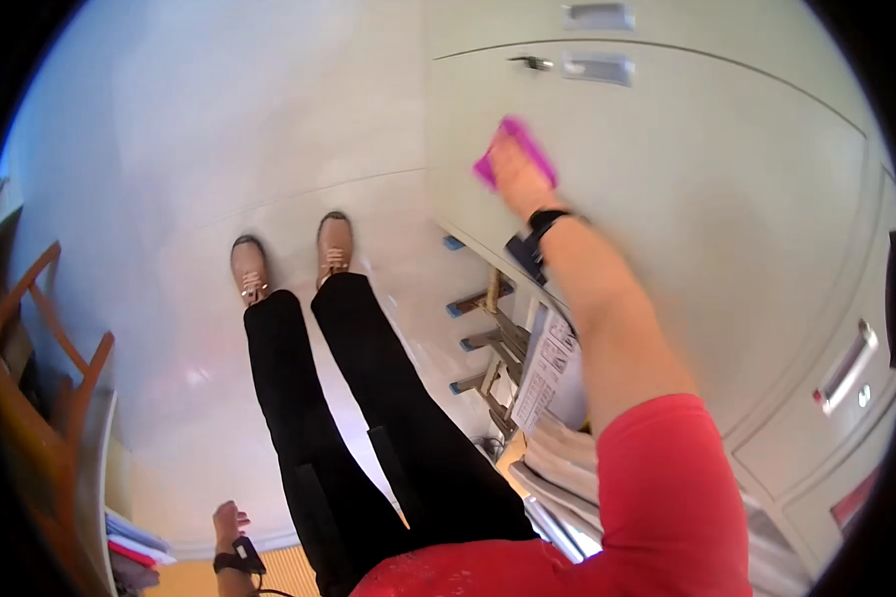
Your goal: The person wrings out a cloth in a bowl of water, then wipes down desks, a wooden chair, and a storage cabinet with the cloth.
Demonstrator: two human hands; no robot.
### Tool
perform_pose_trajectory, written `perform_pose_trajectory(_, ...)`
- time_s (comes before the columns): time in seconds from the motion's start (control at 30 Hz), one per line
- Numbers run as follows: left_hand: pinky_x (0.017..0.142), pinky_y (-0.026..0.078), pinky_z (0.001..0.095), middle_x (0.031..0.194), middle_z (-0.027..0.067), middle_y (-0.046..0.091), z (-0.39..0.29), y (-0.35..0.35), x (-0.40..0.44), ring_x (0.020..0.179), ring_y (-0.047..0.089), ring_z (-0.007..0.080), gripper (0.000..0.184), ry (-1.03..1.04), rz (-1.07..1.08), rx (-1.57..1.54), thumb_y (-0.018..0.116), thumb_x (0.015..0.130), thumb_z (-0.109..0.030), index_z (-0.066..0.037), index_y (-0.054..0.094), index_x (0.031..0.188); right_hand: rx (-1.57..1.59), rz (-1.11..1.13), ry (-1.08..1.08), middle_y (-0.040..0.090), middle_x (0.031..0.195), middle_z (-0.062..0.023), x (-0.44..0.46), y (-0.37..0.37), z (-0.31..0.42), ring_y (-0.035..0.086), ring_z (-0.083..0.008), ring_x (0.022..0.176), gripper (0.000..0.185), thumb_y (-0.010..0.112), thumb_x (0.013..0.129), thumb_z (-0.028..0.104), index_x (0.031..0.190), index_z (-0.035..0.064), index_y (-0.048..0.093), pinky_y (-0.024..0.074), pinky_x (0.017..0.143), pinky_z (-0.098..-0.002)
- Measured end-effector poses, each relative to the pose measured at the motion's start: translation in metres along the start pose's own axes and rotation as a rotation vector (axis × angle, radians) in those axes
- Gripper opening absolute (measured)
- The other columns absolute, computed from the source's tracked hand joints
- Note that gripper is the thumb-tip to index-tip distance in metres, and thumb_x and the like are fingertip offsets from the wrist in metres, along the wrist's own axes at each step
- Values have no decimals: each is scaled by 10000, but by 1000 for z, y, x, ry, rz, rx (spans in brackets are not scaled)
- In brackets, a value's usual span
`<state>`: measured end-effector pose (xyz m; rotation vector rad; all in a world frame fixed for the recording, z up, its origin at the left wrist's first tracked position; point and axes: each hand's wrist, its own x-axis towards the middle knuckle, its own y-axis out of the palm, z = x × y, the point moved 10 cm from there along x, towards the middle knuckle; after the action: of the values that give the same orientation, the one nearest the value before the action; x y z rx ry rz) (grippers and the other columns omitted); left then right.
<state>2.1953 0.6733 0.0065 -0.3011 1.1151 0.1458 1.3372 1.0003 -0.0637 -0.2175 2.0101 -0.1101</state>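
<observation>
A bright pink cloth (530, 149) lies under my right hand (520, 177), which presses it against the pale cabinet door (687, 179). The cloth and fingers are slightly blurred. Above the hand, the door has a recessed metal handle (597, 69) with a key (533, 63) beside it. Low at the left of the view, my left hand (230, 521) hangs by my side with its fingers loosely bent and apart, holding nothing. Each wrist wears a black band with a small device.
Folded metal legs with blue feet (488, 340) and a printed box (546, 373) stand beside the cabinet. A wooden chair (70, 368) is at the far left, near stacked folded fabrics (134, 547). My shoes (335, 242) rest on the pale floor (169, 149).
</observation>
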Motion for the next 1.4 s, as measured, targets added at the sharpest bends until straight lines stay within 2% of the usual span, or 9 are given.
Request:
perform_pose_trajectory(0.2, 396, 449, 365, 826, 153, 625, -18, -35, -30, 627, 647, 275, 333, 19, -61, 31, 440, 864, -203, -79, 502, 1166, 321, -256, -24, 287, 1432, -170, -137, 64, 87, 234, -309, 1344, 511, 421, 839, 131, 1305, -75, 373, 162, 1125, -373)
perform_pose_trajectory(0.3, 407, 481, 367, 770, 150, 605, -38, -82, -10, 578, 624, 270, 257, 156, -103, -54, 431, 847, -183, -26, 531, 1025, 892, -415, 221, 283, 1427, -193, -205, 43, 17, 237, -326, 1341, 523, 420, 809, 27, 1311, -98, 346, 208, 1115, -363)
perform_pose_trajectory(0.33, 413, 493, 367, 750, 149, 598, -46, -98, -2, 558, 616, 267, 239, 216, -105, -87, 428, 842, -178, -11, 538, 971, 432, -438, 266, 288, 1426, -202, -241, 6, -10, 240, -324, 1344, 533, 412, 805, 25, 1317, -102, 334, 228, 1105, -370)
perform_pose_trajectory(0.53, 486, 526, 331, 731, 131, 581, -180, -136, -10, 533, 591, 219, 248, 607, -77, 38, 434, 885, -250, -28, 535, 931, 356, -864, 833, 328, 1421, -139, -440, -89, -211, 284, -347, 1313, 502, 482, 755, 10, 1252, -42, 441, 284, 998, -548)
perform_pose_trajectory(0.77, 481, 422, 301, 807, 60, 595, -254, -97, -134, 627, 598, 153, 320, 587, -178, 160, 445, 890, -271, -93, 525, 1144, 187, -445, 444, 243, 1464, -162, -373, -28, -84, 178, -309, 1373, 585, 448, 778, 61, 1348, -30, 353, 185, 1115, -391)
perform_pose_trajectory(0.93, 477, 462, 324, 834, 76, 580, -175, -162, -71, 628, 590, 183, 341, 572, -86, 73, 464, 894, -280, -85, 495, 1172, 321, -253, 182, 331, 1409, -177, -302, 41, 22, 297, -277, 1315, 552, 440, 824, 111, 1334, -74, 337, 210, 1104, -320)
perform_pose_trajectory(1.03, 441, 472, 328, 813, 95, 578, -132, -210, -69, 610, 587, 210, 278, 450, -199, 33, 457, 885, -236, -49, 500, 1086, 977, -535, 290, 376, 1373, -182, -343, 38, -6, 366, -277, 1272, 532, 468, 802, 70, 1299, -92, 371, 285, 1070, -328)
perform_pose_trajectory(1.2, 421, 476, 335, 753, 131, 581, -146, -223, -70, 508, 566, 229, 233, 442, -169, 281, 458, 871, -201, -23, 499, 1017, 574, -451, 554, 249, 1465, -114, -482, -7, -73, 229, -272, 1358, 591, 439, 768, 1, 1348, -41, 331, 327, 1036, -418)
perform_pose_trajectory(1.4, 479, 524, 335, 762, 149, 590, -213, -174, -122, 537, 598, 245, 241, 566, -173, 133, 459, 863, -200, 20, 520, 942, 869, -676, 479, 250, 1459, -151, -466, 6, -63, 232, -280, 1360, 605, 415, 756, -37, 1354, -26, 321, 271, 1084, -376)
